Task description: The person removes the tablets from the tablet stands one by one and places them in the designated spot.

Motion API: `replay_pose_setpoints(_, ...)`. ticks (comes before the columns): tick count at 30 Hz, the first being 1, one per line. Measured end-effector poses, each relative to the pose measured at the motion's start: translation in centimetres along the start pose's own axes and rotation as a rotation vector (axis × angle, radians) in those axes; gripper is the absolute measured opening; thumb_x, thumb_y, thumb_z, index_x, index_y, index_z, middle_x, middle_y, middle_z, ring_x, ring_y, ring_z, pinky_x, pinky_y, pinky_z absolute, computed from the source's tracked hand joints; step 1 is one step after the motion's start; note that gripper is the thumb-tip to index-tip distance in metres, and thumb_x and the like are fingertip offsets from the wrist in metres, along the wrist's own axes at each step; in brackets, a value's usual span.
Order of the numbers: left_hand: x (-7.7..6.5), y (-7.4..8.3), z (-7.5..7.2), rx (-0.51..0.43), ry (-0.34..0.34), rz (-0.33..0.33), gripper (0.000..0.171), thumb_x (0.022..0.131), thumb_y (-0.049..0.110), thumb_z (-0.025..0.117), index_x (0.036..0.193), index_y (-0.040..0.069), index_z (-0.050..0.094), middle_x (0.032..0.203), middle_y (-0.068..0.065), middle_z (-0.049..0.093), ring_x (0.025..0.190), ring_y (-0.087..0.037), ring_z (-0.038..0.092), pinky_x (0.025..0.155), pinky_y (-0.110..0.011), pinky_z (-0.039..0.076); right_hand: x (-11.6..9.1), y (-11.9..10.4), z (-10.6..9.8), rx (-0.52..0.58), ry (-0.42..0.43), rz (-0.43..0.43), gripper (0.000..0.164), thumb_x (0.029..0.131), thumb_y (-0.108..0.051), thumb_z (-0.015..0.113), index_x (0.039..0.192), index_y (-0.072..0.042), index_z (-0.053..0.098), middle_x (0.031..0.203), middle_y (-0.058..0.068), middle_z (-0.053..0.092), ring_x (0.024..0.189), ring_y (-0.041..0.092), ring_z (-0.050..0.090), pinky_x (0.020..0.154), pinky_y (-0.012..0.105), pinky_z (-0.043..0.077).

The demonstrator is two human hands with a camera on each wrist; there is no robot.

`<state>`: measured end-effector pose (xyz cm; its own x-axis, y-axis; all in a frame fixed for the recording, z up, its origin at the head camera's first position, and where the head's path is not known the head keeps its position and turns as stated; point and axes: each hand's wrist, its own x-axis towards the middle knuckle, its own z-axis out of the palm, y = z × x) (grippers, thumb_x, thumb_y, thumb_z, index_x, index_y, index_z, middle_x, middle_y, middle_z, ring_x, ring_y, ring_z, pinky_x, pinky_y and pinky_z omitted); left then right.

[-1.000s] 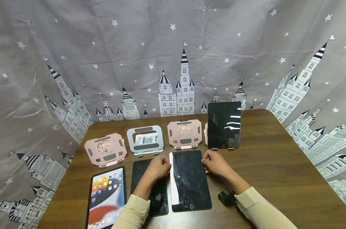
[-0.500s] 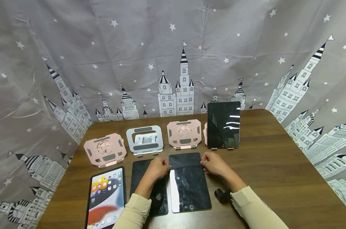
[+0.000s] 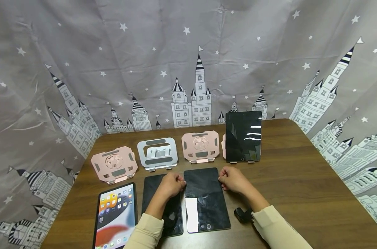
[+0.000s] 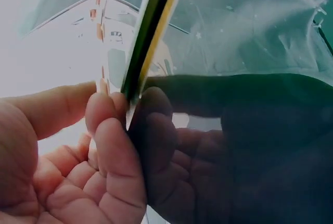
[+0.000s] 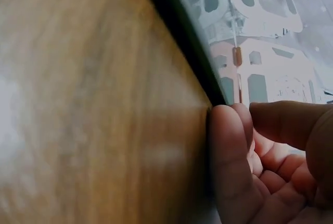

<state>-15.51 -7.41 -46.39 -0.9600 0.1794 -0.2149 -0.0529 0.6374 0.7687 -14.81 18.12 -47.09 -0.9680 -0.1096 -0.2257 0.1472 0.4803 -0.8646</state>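
Observation:
A black-screened tablet with a round home button is between the two hands, near the table's front. At its left edge, the left hand pinches with thumb and curled fingers, above a second dark tablet. The right hand pinches the opposite edge. The left wrist view shows the left fingers against the tablet's glossy face, which reflects them. In the right wrist view the tablet's dark edge runs down to the right fingertips.
Left lies a tablet with a lit screen. Behind stand pink stands and a pale blue stand. Another tablet leans upright on a stand at right. A small black device sits by the right wrist.
The top edge of the held tablet has come lower, toward the person, and the white glare on its screen has shrunk downward. Both hands have stayed at its sides.

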Motion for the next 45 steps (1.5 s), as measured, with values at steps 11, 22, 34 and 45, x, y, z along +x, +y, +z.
replay_pose_setpoints(11, 1.1, 2.1, 0.7, -0.003, -0.101, 0.112, 0.017, 0.093, 0.020, 0.068, 0.085, 0.006, 0.064, 0.073, 0.001, 0.054, 0.064, -0.014, 0.048, 0.055, -0.028, 0.040, -1.3, 0.8, -4.3, -0.010, 0.006, -0.110, 0.006, 0.095, -0.002, 0.060, 0.098, 0.003, 0.060, 0.078, 0.008, 0.061, 0.068, 0.020, 0.060, 0.060, 0.033, 0.056)
replay_pose_setpoints(22, 6.2, 10.4, 1.2, 0.013, -0.077, 0.345, 0.014, 0.095, 0.017, 0.064, 0.097, 0.005, 0.070, 0.087, -0.002, 0.066, 0.080, -0.015, 0.059, 0.069, -0.026, 0.049, -0.6, 0.7, -14.1, -0.012, 0.248, -0.200, 0.025, 0.102, -0.009, 0.053, 0.115, 0.012, 0.054, 0.096, 0.021, 0.063, 0.083, 0.018, 0.066, 0.070, 0.031, 0.059)
replay_pose_setpoints(34, 10.6, 16.2, 2.4, -0.166, 0.095, 0.267, 0.023, 0.100, 0.025, 0.059, 0.115, 0.009, 0.067, 0.109, -0.003, 0.066, 0.105, -0.020, 0.061, 0.087, -0.032, 0.051, 2.7, 0.1, -20.2, 0.012, 0.354, -0.203, 0.039, 0.105, -0.020, 0.049, 0.129, 0.010, 0.047, 0.106, 0.006, 0.057, 0.087, -0.003, 0.061, 0.072, 0.017, 0.054)
replay_pose_setpoints(45, 12.7, 17.6, 4.5, -0.256, 0.116, 0.220, 0.039, 0.101, 0.017, 0.058, 0.137, 0.003, 0.055, 0.127, -0.010, 0.062, 0.120, -0.023, 0.058, 0.101, -0.031, 0.045, 4.8, -0.4, -19.2, 0.067, 0.308, -0.222, 0.046, 0.105, -0.014, 0.049, 0.140, 0.014, 0.040, 0.129, 0.030, 0.049, 0.093, 0.000, 0.054, 0.079, 0.016, 0.052)
